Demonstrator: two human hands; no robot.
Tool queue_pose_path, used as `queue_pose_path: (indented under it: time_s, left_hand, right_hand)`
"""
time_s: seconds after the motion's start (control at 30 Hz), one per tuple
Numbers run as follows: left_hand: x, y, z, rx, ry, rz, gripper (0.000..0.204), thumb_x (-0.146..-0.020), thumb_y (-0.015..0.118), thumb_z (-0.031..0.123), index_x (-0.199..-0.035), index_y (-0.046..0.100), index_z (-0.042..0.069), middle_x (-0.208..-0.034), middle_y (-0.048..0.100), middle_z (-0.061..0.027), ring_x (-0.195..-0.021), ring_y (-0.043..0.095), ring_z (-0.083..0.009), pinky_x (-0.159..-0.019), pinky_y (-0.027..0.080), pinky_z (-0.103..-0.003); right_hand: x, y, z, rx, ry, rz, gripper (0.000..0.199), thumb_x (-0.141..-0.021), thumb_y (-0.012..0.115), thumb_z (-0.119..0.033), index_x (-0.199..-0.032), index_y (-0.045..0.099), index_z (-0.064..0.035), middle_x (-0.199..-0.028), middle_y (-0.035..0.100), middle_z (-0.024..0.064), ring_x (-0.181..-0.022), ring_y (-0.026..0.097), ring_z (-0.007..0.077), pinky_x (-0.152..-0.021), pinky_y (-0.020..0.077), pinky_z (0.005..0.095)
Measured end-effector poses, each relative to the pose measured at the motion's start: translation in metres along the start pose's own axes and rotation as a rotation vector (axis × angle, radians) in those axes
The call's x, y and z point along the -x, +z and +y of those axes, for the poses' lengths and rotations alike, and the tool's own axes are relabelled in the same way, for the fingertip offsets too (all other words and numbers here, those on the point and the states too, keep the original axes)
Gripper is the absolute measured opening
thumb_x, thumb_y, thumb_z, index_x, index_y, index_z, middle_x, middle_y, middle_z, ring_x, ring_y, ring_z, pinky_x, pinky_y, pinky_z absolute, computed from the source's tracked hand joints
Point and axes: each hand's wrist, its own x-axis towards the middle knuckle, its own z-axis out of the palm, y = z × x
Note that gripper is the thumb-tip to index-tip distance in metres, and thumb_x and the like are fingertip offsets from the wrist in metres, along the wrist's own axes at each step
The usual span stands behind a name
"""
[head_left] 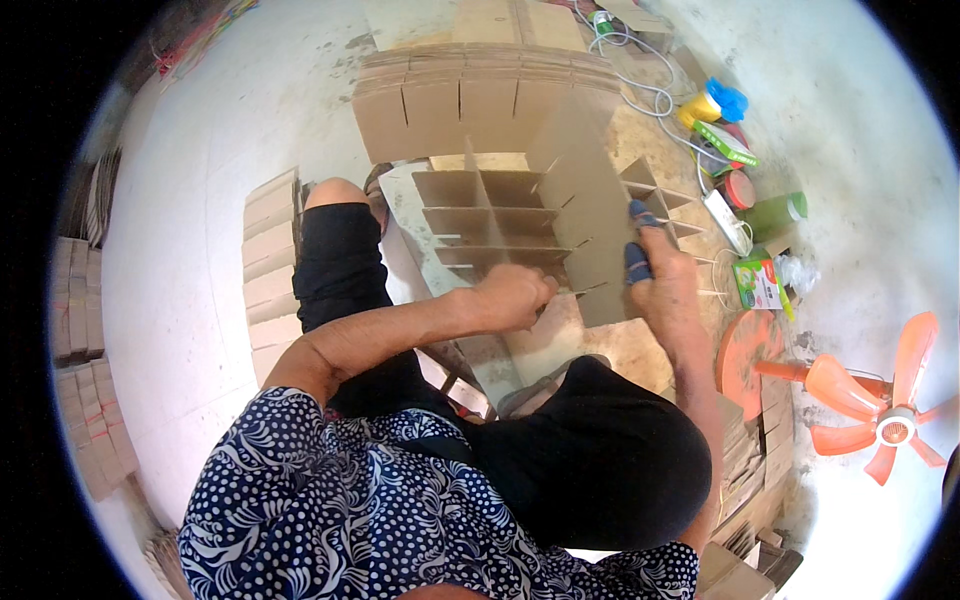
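A brown cardboard divider grid [490, 215] of interlocked slotted strips lies on a board in front of me. My left hand [515, 295] is closed on the near edge of the grid. My right hand [660, 280], with blue covers on two fingertips, grips a tall slotted cardboard strip [585, 195] that stands upright across the grid. My legs in black trousers sit on either side of the work.
A fanned stack of slotted cardboard strips [470, 100] lies beyond the grid. More strip piles [270, 260] sit at my left and along the far left wall. At right are an orange fan [880, 400], bottles, small boxes and a white cable [650, 95] on the concrete floor.
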Motion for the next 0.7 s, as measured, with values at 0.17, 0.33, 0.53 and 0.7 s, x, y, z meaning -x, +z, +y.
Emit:
queue_pose_path:
  time_s: [0.17, 0.33, 0.53, 0.7]
  left_hand:
    - [-0.003, -0.007, 0.004, -0.024, -0.015, 0.0, 0.028, -0.063, 0.065, 0.01, -0.091, 0.061, 0.003, -0.087, 0.062, -0.016, -0.078, 0.063, -0.0375, -0.065, 0.051, -0.047]
    - [-0.011, -0.013, 0.005, -0.051, -0.068, -0.112, 0.027, -0.062, 0.065, 0.01, -0.089, 0.062, 0.003, -0.088, 0.064, -0.0174, -0.081, 0.063, -0.0383, -0.068, 0.051, -0.048]
    - [-0.008, -0.012, 0.004, -0.031, -0.106, -0.054, 0.023, -0.064, 0.064, 0.01, -0.086, 0.062, 0.003, -0.084, 0.064, -0.0188, -0.083, 0.063, -0.0388, -0.07, 0.05, -0.048]
    - [-0.009, -0.006, -0.001, -0.006, -0.056, -0.033, 0.021, -0.064, 0.062, 0.009, -0.084, 0.061, 0.002, -0.081, 0.064, -0.0194, -0.083, 0.062, -0.0394, -0.07, 0.049, -0.049]
  right_hand:
    - [0.011, 0.036, 0.007, 0.258, 0.132, -0.377, 0.077, -0.077, 0.06, -0.007, -0.145, 0.025, -0.0151, -0.082, 0.062, 0.0291, -0.078, 0.061, 0.0456, -0.069, 0.0496, 0.0486]
    - [0.017, 0.055, 0.012, 0.277, 0.071, -0.45, 0.033, -0.075, 0.06, -0.012, -0.105, 0.051, -0.003, -0.079, 0.063, 0.0271, -0.079, 0.062, 0.0447, -0.071, 0.0485, 0.0521]
    - [0.022, 0.034, 0.014, 0.157, 0.033, -0.208, 0.06, -0.075, 0.063, -0.007, -0.13, 0.037, -0.0103, -0.08, 0.062, 0.027, -0.077, 0.061, 0.0443, -0.066, 0.0473, 0.0499]
    - [0.039, 0.032, 0.022, 0.062, 0.012, -0.115, 0.076, -0.077, 0.064, -0.008, -0.144, 0.031, -0.0186, -0.081, 0.062, 0.0267, -0.074, 0.06, 0.0433, -0.064, 0.0471, 0.0468]
